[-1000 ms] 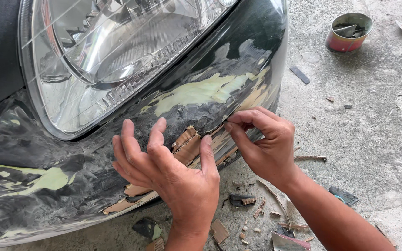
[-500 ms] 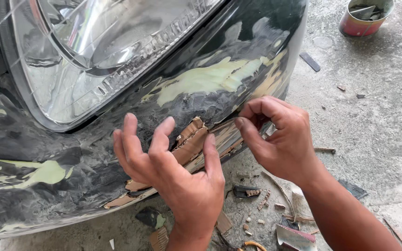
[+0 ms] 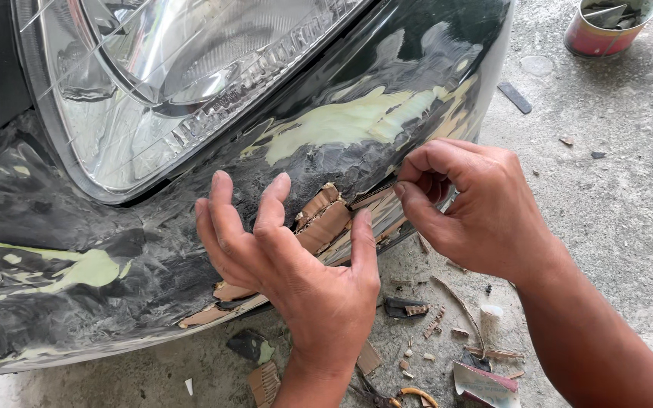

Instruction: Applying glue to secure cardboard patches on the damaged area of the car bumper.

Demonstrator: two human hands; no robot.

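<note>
**Peeling brown backing from a cracked car bumper**

Filling most of the view is the front corner of a dark car bumper, its paint sanded through to pale yellow-green filler in patches. Above it sits the clear headlight. Below lies a grey concrete floor, with a red tin at the top right.

Along the bumper's lower edge a split runs slantwise, rising from lower left to upper right. Brown cardboard-like strips show in that split, their long side following the same slant, the upper ends pointing toward the car's corner.

The left hand lies flat on the bumper with fingers spread, the thumb resting on the brown strips just beside the crack. The right hand is curled at the upper end of the split, thumb and forefinger pressed together on something at the edge; what exactly they pinch is hidden by the fingers.

Judging by this, the step in hand is picking the brown material out of the crack while the other hand steadies the panel. A next move would call for a firm pinch and a pull along the line of the split, not across it, so the strip comes away whole.

Torn brown scraps and dark paint chips lie on the floor under the hands.
</note>
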